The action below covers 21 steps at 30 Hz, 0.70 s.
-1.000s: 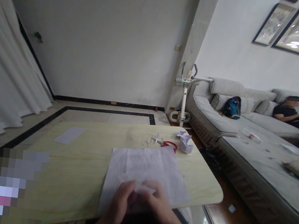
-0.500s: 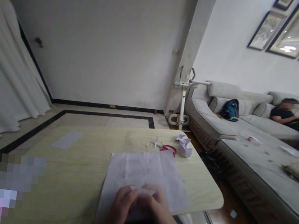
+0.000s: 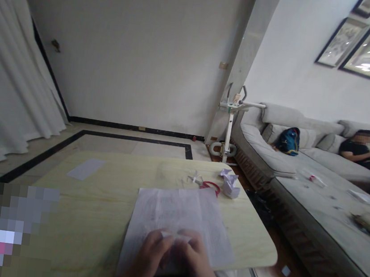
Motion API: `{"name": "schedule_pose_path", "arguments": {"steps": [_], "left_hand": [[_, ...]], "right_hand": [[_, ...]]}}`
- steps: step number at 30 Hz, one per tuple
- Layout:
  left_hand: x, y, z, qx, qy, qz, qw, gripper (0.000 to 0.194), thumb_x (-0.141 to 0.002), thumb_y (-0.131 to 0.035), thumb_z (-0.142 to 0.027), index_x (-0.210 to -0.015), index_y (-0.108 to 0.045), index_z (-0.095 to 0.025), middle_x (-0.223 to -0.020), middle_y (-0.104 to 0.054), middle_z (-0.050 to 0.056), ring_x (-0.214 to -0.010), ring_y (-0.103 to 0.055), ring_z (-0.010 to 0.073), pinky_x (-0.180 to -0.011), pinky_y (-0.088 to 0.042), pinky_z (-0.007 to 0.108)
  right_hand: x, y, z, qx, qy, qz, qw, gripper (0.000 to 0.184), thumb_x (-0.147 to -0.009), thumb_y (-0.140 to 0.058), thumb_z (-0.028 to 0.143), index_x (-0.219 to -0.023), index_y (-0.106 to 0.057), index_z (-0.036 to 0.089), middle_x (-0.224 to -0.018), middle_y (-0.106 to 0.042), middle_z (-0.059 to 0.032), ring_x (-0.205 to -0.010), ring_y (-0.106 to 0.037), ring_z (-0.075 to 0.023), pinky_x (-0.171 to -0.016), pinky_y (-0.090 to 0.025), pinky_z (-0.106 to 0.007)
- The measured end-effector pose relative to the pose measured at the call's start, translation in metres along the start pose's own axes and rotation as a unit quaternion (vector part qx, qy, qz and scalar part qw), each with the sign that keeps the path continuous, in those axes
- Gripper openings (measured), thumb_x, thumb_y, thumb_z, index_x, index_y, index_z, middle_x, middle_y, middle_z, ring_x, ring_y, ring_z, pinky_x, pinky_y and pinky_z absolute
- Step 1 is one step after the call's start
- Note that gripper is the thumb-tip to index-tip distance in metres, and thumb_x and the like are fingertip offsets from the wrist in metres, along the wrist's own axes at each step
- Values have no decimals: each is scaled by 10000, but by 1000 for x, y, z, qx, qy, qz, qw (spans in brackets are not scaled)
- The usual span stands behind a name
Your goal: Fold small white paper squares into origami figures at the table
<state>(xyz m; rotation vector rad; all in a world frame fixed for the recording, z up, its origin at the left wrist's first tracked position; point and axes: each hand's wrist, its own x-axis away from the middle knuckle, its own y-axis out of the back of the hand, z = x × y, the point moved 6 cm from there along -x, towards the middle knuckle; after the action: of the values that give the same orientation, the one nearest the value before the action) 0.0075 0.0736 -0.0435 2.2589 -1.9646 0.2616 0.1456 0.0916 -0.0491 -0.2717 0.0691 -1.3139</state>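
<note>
At the near edge of a pale wooden table (image 3: 102, 209), my left hand (image 3: 146, 259) and my right hand (image 3: 195, 259) are pressed together around a small piece of white paper (image 3: 176, 236). The fingers of both are curled onto it. Under the hands lies a large white printed sheet (image 3: 179, 214). Beyond it sit red-handled scissors (image 3: 208, 185), small paper scraps (image 3: 194, 176) and a crumpled white paper form (image 3: 231, 182).
A small paper slip (image 3: 86, 168) lies at the table's far left. A grey sofa (image 3: 316, 190) runs along the right, with a blue backpack (image 3: 288, 141) and a seated person (image 3: 365, 149). A white exercise machine (image 3: 229, 126) stands by the wall. Curtains (image 3: 5, 89) hang left.
My hands stay closed on the small paper with only slight finger shifts. The view has swung a little to the left and up and down.
</note>
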Motion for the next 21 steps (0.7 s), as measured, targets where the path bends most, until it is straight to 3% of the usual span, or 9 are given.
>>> {"name": "schedule_pose_path", "arguments": {"steps": [6,12,15,21], "left_hand": [[3,-9,-9,38,3,36,999,298,-723,-660,-473,-772,-696,-181,-604,-633,-10,-529,-560,177,-498,-459,272],[5,-5,-11,71,11,-42,997,278,-691,-691,-440,-779,-682,-176,-589,-607,-36,-491,-536,143,-477,-434,248],[4,-6,-7,81,19,-17,996,269,-705,-691,-447,-740,-654,-183,-544,-564,-52,-470,-510,127,-468,-421,235],[-1,-10,-1,81,3,64,995,359,-759,-663,-490,-586,-541,-200,-504,-494,-62,-452,-486,109,-461,-410,220]], "right_hand": [[-2,-7,8,-11,-4,34,999,349,-747,-700,463,-609,-608,157,-530,-539,21,-541,-500,-138,-546,-399,-249],[-2,-6,11,-18,22,35,999,366,-769,-685,478,-617,-619,152,-524,-535,21,-545,-489,-133,-538,-383,-238],[-2,-9,11,-17,21,53,998,389,-791,-660,482,-589,-617,152,-511,-512,15,-572,-496,-146,-550,-396,-243],[-6,3,-2,-33,12,-8,999,407,-759,-683,487,-557,-536,166,-518,-429,46,-503,-362,-99,-469,-322,-214]]}}
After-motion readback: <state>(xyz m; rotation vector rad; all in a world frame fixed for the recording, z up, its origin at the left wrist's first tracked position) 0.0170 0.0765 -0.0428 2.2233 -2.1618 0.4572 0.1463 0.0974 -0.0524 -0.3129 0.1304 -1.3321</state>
